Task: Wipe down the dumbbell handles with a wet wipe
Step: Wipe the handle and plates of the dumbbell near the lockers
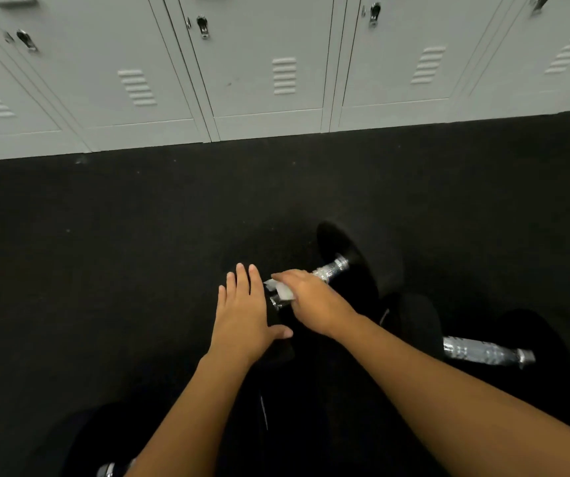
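Open black rubber floor (104,253) spreads wide from 9 through 11 o'clock; its far edge meets a row of pale grey lockers (266,63) along 12 o'clock, their doors closed, with louvred vents and small metal latches. The dumbbell (362,287) being cleaned lies on the floor just toward 5 o'clock of centre, angled from 7 to 1 o'clock; its heads are black and blend into the floor; its knurled chrome handle (330,270) shines. The right hand (311,297) curls its fingers over the handle and clamps a crumpled white wet wipe (281,290) against it. The left hand (245,315) lies flat with its fingers straight and slightly apart, apparently on the near head, though dark on dark hides the contact. A second dumbbell (483,352) lies close by at 4 o'clock, its chrome handle bare; a third dumbbell (108,469) shows a chrome glint at the 7 o'clock edge.
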Available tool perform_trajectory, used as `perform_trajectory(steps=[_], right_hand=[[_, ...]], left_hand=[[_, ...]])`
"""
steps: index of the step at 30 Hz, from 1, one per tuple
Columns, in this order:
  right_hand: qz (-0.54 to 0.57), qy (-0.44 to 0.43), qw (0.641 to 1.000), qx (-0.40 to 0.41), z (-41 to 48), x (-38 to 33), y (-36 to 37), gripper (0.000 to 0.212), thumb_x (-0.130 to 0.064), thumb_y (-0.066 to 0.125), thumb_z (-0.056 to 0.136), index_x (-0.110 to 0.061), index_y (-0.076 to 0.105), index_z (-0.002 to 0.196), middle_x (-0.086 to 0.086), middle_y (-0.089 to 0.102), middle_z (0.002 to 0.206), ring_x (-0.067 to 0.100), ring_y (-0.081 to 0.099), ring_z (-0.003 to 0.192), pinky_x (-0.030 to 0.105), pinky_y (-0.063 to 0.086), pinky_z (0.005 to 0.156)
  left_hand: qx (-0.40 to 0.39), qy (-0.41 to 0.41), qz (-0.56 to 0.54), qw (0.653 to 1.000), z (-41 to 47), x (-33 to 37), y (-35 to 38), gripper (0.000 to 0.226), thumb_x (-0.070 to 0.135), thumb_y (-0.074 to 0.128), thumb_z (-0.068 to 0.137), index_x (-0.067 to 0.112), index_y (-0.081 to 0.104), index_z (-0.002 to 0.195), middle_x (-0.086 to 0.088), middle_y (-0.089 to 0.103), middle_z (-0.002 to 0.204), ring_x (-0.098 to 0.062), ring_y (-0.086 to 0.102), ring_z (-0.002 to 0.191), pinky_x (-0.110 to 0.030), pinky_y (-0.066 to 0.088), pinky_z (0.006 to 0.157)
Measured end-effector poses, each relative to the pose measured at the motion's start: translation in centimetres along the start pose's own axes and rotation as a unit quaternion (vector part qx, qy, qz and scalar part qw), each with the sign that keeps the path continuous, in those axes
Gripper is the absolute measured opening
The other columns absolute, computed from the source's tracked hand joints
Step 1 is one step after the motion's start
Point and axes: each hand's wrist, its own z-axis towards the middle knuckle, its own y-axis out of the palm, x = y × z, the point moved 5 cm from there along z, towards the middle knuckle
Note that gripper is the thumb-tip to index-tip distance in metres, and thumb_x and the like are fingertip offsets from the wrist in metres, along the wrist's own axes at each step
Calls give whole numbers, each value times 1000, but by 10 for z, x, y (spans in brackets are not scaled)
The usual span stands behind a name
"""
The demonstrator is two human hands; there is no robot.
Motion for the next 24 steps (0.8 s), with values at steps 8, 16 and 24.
perform_trajectory(steps=[8,16,24], right_hand=[[-304,-121,943,-55,-21,13,29,66,-13,39,96,-11,0,150,8,2,159,21,-3,147,43,-17,111],[-278,-71,957,-55,-15,1,32,64,-20,38,97,-7,4,150,11,10,158,25,1,147,41,-7,118],[-305,-96,946,-56,-29,9,32,62,-13,34,98,-10,1,150,8,2,160,22,-2,147,40,-10,116]], left_hand=[[-4,21,-13,1000,-1,-4,1,112,50,66,78,10,-13,147,-10,-16,157,-26,-12,145,-37,-2,117],[4,15,-10,1000,-3,-1,1,113,52,65,78,8,-12,147,-11,-15,157,-26,-11,145,-38,-2,117],[23,27,-24,999,-4,-4,2,113,52,67,76,10,-9,148,-10,-13,157,-24,-10,146,-36,-2,117]])
